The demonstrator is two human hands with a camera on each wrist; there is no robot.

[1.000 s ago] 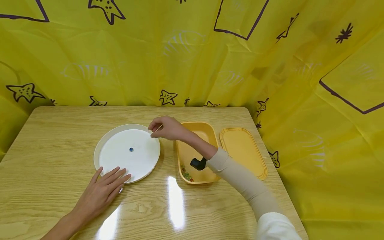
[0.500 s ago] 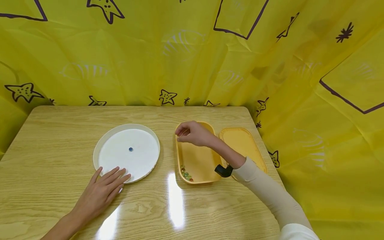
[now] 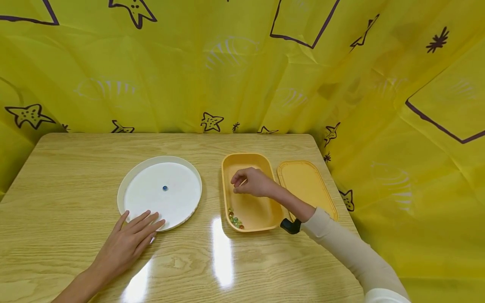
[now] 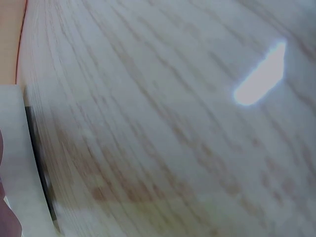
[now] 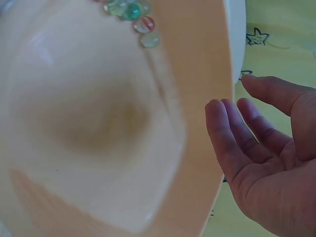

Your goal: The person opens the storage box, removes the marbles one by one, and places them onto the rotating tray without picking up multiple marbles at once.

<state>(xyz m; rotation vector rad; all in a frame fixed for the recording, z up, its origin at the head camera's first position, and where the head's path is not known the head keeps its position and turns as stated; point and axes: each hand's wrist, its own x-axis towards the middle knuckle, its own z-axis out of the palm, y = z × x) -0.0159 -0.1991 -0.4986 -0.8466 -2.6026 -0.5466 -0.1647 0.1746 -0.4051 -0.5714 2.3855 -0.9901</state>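
On my feed, the marbles (image 3: pixel 235 220) lie nearward of the closer right hand (image 3: pixel 253 183), loosely curved, gripping nothing; the left hand (image 3: pixel 126 240) touches the tray (image 3: pixel 151 181), fingers spread.

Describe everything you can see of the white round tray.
The white round tray is shallow, with a flat floor and a low raised rim, apparently plastic. It lies flat on the wooden table, left of the yellow container. One small blue ball sits near its middle. The left hand rests its fingers on the near rim.
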